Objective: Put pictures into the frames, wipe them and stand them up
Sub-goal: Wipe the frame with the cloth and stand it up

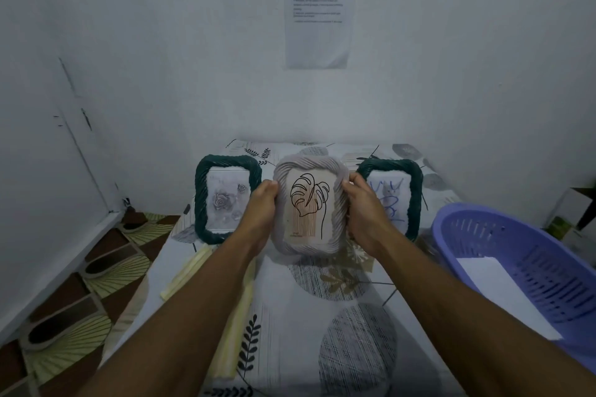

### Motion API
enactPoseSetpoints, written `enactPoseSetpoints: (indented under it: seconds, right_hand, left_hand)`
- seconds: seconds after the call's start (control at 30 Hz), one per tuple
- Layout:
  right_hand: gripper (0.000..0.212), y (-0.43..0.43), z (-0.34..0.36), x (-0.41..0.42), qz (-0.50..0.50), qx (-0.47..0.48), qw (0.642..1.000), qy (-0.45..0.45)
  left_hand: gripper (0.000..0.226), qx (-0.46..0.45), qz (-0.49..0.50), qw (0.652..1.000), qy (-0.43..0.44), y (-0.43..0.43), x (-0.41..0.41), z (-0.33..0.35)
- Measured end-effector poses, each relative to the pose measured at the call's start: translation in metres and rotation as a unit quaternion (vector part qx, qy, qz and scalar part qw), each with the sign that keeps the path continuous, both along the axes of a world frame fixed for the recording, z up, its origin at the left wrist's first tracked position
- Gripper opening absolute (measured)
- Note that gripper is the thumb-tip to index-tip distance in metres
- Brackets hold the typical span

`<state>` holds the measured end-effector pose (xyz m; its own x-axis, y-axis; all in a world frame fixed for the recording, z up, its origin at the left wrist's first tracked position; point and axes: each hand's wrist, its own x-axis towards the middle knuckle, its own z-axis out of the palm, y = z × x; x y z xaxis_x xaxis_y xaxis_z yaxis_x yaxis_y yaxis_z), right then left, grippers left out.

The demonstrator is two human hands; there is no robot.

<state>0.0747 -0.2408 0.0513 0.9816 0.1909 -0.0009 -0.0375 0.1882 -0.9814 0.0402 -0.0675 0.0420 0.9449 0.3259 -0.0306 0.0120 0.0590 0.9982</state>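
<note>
White-walled corner, leaf-print cloth surface (322,348). Far side: dark green rope-rimmed frame with rose print (201,200) stands left, dark green rope-rimmed frame with blue sketch (416,190) right, both filled. Between them, left hand (258,206) and right hand (367,213) clamp the sides of a pale grey rope-rimmed frame with leaf drawing (309,203), upright; whether it's set down, cannot tell. Probably the last one to stand. Lilac plastic basket (516,235) right, cream strips (190,271) near left, neither in the way

L hand (262,207) & R hand (366,214) bare; forearms (200,293) seemingly bare too.
</note>
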Motion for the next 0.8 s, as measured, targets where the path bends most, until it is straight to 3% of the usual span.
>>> enactPoseSetpoints:
  seconds: [0.2,0.47,0.6,0.8]
  right_hand:
    - [0.022,0.016,-0.016,0.040,-0.017,0.013,1.000,-0.009]
    - [0.025,0.020,-0.051,0.044,-0.022,-0.064,0.998,-0.006]
    - [0.024,0.015,-0.062,0.031,-0.033,-0.136,0.990,-0.028]
    - [0.028,-0.006,-0.074,-0.012,-0.126,-0.302,0.932,-0.153]
  left_hand:
    - [0.033,0.033,0.039,0.999,0.003,0.002,0.029,-0.014]
    - [0.032,0.073,0.043,0.996,-0.004,0.004,0.038,-0.040]
    - [0.030,0.215,0.046,0.975,-0.021,0.006,0.027,-0.046]
    - [0.059,0.370,0.065,0.925,-0.058,-0.007,-0.019,-0.063]
